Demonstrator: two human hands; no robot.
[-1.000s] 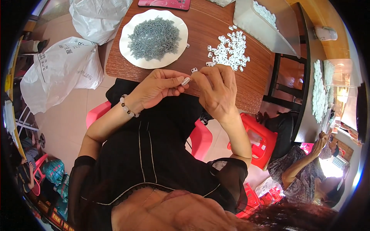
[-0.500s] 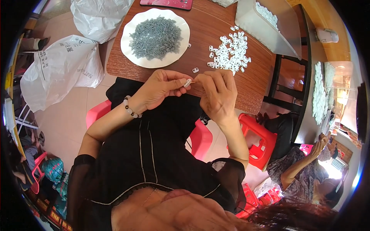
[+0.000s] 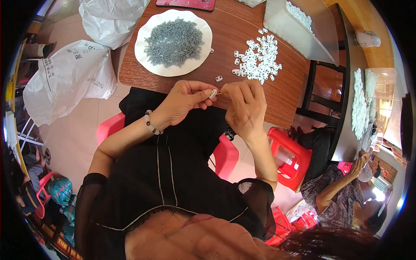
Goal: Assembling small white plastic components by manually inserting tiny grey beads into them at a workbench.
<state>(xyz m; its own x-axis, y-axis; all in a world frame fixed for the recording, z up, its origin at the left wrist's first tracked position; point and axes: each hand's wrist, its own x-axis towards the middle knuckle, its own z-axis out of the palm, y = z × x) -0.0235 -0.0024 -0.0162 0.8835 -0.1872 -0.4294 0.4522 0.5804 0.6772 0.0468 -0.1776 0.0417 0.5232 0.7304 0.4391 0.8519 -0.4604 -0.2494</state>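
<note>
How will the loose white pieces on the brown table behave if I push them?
The white pieces would probably slide rather than roll, since they look oblong. They might scatter easily, because they lie loose. Each is perhaps light: the left hand pinches a small white part by its fingertips.

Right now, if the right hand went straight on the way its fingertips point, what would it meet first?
Likely the small white piece pinched in the left hand, just left of the right hand; exact depth is unclear.
</note>
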